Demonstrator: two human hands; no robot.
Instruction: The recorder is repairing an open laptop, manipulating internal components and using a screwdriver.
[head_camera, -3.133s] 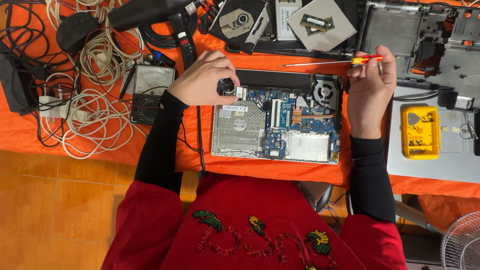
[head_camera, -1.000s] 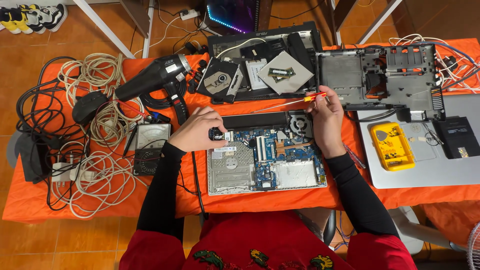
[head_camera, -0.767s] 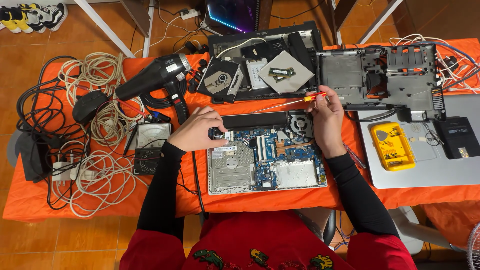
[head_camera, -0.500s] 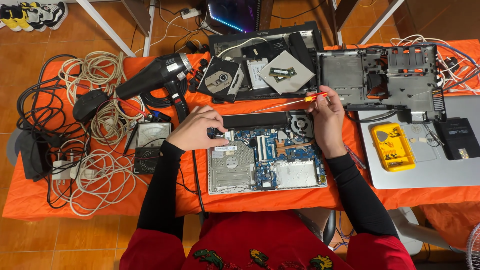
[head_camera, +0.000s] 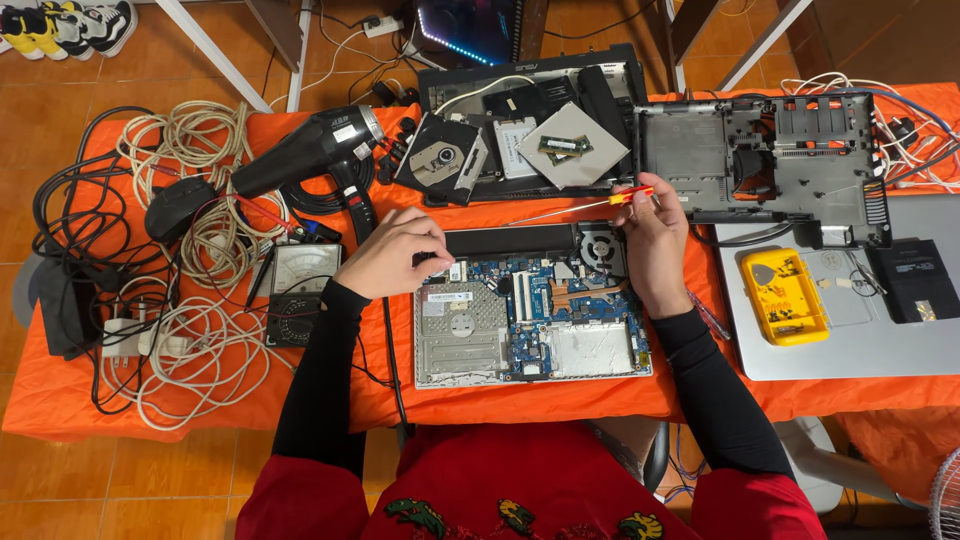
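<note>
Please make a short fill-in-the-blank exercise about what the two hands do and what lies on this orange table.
1. The right hand holds a ____ with a red and yellow handle.
2. The left hand rests at the ____ corner of the laptop board.
3. The small parts box is ____ in colour.

Missing words: screwdriver; upper left; yellow

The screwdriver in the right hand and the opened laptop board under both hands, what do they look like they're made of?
The screwdriver: thin shaft looks like bare metal, pale and shiny; handle looks like glossy plastic, red and yellow. It sits in the right hand. The laptop board: blue circuit board with copper-coloured strips, beside dull silver, probably sheet-metal, plates. The left hand rests at its upper left corner.
</note>
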